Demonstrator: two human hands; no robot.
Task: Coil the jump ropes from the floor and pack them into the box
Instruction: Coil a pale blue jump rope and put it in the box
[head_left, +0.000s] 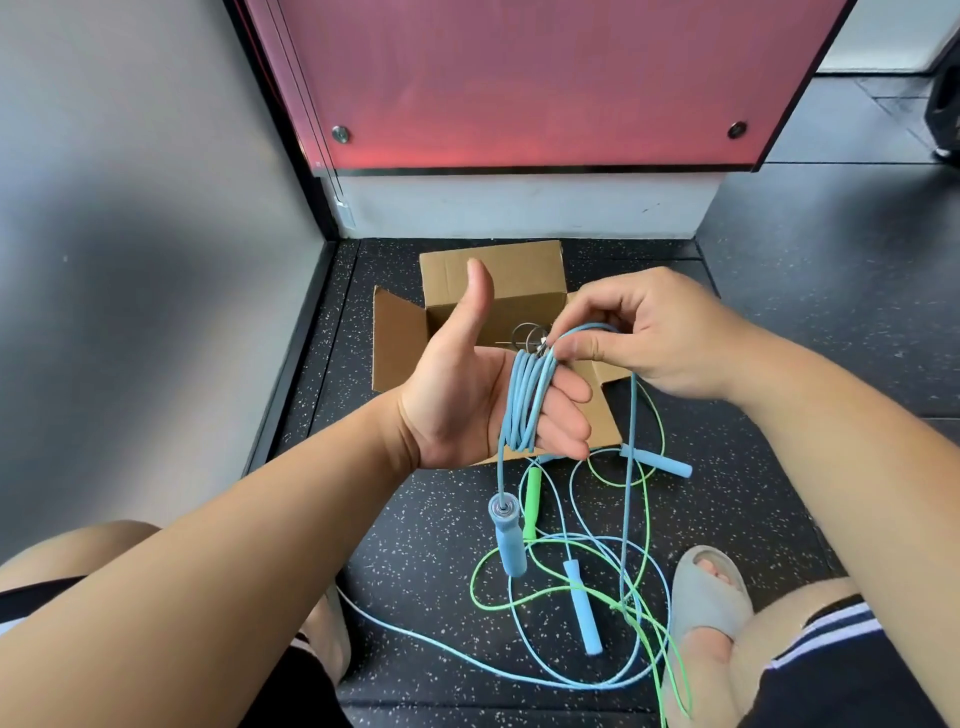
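Encircling left fingers (567, 425), blue rope (524, 400) meets right fingers (589, 313).

Speckled floor (415, 545) bears a cardboard box (400, 343) and tangled jump ropes (582, 608).
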